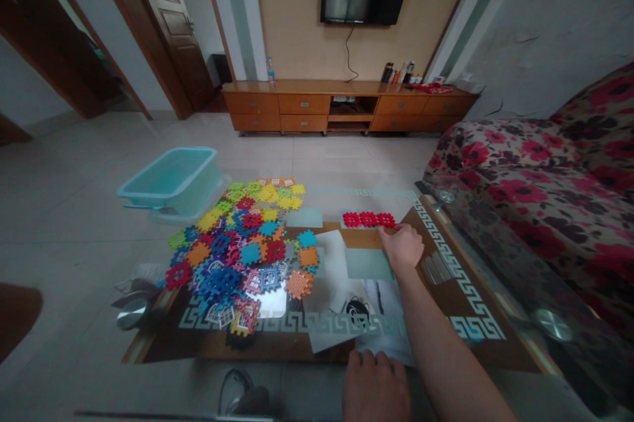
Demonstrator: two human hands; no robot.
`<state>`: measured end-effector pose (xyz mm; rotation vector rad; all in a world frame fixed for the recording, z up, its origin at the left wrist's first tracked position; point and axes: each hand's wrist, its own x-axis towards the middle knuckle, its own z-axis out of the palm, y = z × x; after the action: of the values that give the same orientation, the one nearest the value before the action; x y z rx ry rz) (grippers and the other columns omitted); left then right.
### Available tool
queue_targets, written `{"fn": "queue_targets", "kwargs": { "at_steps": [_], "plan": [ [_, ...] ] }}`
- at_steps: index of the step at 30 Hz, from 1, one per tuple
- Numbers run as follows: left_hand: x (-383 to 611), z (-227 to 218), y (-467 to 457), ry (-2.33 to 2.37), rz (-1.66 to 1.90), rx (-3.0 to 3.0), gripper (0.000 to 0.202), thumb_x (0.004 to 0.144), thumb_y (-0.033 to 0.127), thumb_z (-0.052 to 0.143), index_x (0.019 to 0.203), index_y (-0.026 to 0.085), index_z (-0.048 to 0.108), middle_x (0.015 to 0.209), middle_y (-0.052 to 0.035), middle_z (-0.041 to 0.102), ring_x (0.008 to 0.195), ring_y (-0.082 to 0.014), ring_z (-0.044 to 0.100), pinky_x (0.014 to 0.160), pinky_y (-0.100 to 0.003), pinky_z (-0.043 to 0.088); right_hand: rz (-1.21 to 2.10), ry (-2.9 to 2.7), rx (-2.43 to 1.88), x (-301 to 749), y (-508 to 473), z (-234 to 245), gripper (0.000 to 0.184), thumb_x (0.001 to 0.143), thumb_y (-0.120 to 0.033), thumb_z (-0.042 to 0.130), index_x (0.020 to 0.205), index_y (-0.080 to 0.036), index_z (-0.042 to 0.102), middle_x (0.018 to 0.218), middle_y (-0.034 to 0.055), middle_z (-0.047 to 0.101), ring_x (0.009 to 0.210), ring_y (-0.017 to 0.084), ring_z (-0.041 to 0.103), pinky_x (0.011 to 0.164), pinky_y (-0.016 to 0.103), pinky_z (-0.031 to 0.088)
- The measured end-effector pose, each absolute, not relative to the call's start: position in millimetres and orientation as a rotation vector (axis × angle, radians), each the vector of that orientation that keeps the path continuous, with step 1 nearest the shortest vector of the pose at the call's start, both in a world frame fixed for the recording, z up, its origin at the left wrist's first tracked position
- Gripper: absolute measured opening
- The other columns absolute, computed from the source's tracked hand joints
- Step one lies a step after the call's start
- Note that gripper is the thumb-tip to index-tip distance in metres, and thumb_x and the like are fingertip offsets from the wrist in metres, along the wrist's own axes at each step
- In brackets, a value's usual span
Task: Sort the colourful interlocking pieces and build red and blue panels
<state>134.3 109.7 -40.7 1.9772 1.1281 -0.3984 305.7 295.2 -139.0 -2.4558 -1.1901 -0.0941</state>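
Observation:
A heap of colourful interlocking plastic tiles (242, 237) lies on the left half of a glass table (460, 290). Three red tiles (368, 219) sit joined in a row at the table's far side. My right hand (402, 245) reaches out to the right end of that row, fingers curled with the fingertips at the last red tile; whether it grips it is unclear. My left hand (376, 386) rests at the near edge of the table with knuckles up and fingers bent under; nothing shows in it.
A light blue plastic tub (173, 179) stands at the table's far left corner. White papers (337, 277) and a dark small object (357, 311) lie under the glass. A flowered sofa (535, 191) runs along the right. A wooden TV cabinet (347, 105) stands at the far wall.

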Motion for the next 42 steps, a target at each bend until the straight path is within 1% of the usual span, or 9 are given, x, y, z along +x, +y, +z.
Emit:
{"fn": "queue_targets", "kwargs": {
  "at_steps": [6,10,16,20,24,28,32,37,42],
  "plan": [
    [131.2,-32.5,113.1,1.107,-0.405,1.975,0.048,0.088,0.033,0.057,0.128,0.006,0.061,0.126,-0.0246,0.063,0.121,-0.0391,0.055,0.104,-0.055,0.041,-0.101,-1.21,-2.436,304.6,290.3,-142.0,0.045,0.08,-0.049,0.058,0.104,-0.01,0.061,0.107,0.0216,0.064,0.102,0.037,0.057,0.087,0.044,0.041],
    [120.9,-25.9,116.9,1.136,-0.367,2.03,0.05,0.085,0.034,0.063,0.127,0.008,0.061,0.125,-0.0231,0.063,0.12,-0.0395,0.055,0.103,-0.056,0.042,-0.097,-1.251,-2.409,306.8,282.7,-147.0,0.04,0.08,-0.037,0.056,0.109,-0.009,0.058,0.111,0.0217,0.061,0.105,0.037,0.055,0.09,0.043,0.04],
    [98.5,-17.8,120.1,1.213,-0.271,2.131,0.042,0.086,0.033,0.059,0.123,0.012,0.062,0.12,-0.0192,0.066,0.114,-0.0374,0.06,0.098,-0.054,0.046,0.063,-1.389,-2.39,319.5,269.7,-144.0,0.036,0.082,-0.025,0.053,0.113,-0.006,0.057,0.114,0.0211,0.061,0.108,0.033,0.055,0.095,0.039,0.039],
    [82.6,-16.0,122.8,1.261,-0.238,2.187,0.04,0.085,0.034,0.058,0.12,0.015,0.063,0.118,-0.0174,0.067,0.112,-0.0365,0.061,0.097,-0.052,0.047,0.108,-1.524,-2.344,321.3,250.6,-136.6,0.033,0.085,-0.025,0.054,0.11,-0.005,0.061,0.109,0.0188,0.064,0.106,0.029,0.058,0.096,0.034,0.039],
    [66.6,-15.6,123.5,1.294,-0.193,2.24,0.041,0.086,0.036,0.054,0.12,0.015,0.062,0.114,-0.0168,0.068,0.107,-0.036,0.064,0.092,-0.05,0.049,0.159,-1.62,-2.318,313.1,227.5,-132.3,0.026,0.086,-0.022,0.054,0.104,-0.01,0.067,0.107,0.015,0.066,0.104,0.025,0.059,0.094,0.03,0.04],
    [52.2,-13.6,121.9,1.317,-0.197,2.254,0.042,0.086,0.037,0.053,0.12,0.015,0.062,0.116,-0.0164,0.067,0.107,-0.0341,0.064,0.091,-0.046,0.05,0.185,-1.676,-2.312,301.3,208.4,-129.4,0.027,0.084,-0.018,0.054,0.105,-0.012,0.069,0.111,0.0151,0.064,0.108,0.026,0.057,0.093,0.032,0.041],
    [41.6,-13.8,121.2,1.366,-0.189,2.254,0.04,0.086,0.036,0.051,0.118,0.015,0.062,0.115,-0.0158,0.068,0.107,-0.0332,0.064,0.091,-0.043,0.049,0.219,-1.711,-2.337,288.4,198.6,-121.4,0.029,0.084,-0.02,0.055,0.109,-0.012,0.068,0.116,0.0155,0.06,0.111,0.028,0.055,0.092,0.034,0.042],
    [37.1,-12.1,122.5,1.394,-0.173,2.246,0.041,0.086,0.036,0.052,0.12,0.015,0.061,0.115,-0.0153,0.068,0.107,-0.0326,0.064,0.091,-0.043,0.049,0.295,-1.854,-2.334,267.0,206.5,-111.3,0.032,0.089,-0.022,0.05,0.118,-0.014,0.063,0.123,0.0152,0.056,0.118,0.026,0.052,0.097,0.03,0.039],
    [39.2,-8.4,124.0,1.377,-0.196,2.23,0.041,0.086,0.035,0.053,0.119,0.014,0.062,0.115,-0.016,0.067,0.107,-0.0334,0.064,0.091,-0.044,0.049,0.335,-1.891,-2.363,248.8,231.4,-113.2,0.038,0.092,-0.023,0.046,0.129,-0.019,0.054,0.122,0.0138,0.059,0.111,0.024,0.059,0.092,0.032,0.043]
  ]
}}
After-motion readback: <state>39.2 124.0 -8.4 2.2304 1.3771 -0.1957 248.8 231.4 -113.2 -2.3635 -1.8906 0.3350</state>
